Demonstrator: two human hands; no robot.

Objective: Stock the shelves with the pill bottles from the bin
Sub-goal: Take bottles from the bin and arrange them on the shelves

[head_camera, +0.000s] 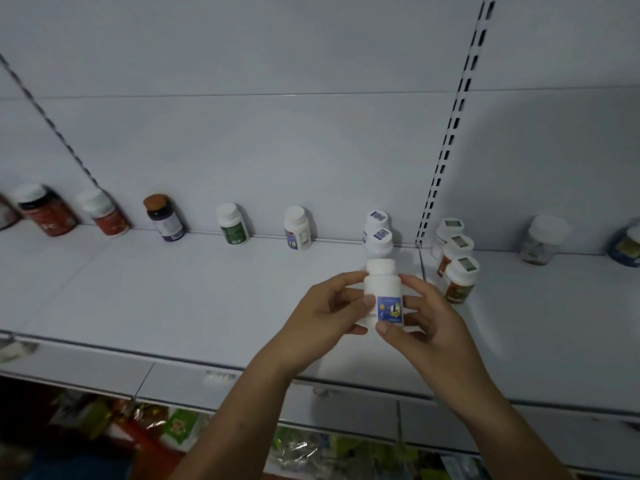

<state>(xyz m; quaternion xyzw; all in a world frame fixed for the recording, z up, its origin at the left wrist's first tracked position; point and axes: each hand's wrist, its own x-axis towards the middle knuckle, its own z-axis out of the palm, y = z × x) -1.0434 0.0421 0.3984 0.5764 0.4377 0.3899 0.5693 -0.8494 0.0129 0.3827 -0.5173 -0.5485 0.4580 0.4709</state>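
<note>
Between the curled fingers (pixel 346 278) of the left hand (pixel 322 310) and the thumb and fingers of the right hand (pixel 429 317), a white plastic pill bottle with a blue label (pixel 382 292) is pinched upright over the white metal shelf (pixel 207 289). Just behind it two similar white bottles (pixel 378 239) are lined up, and three orange-labelled white-capped bottles (pixel 457 268) are ranged to their right.

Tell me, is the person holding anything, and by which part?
Yes: an upright white pill bottle with a blue label. The left hand and the right hand grip its body from opposite sides.
</note>
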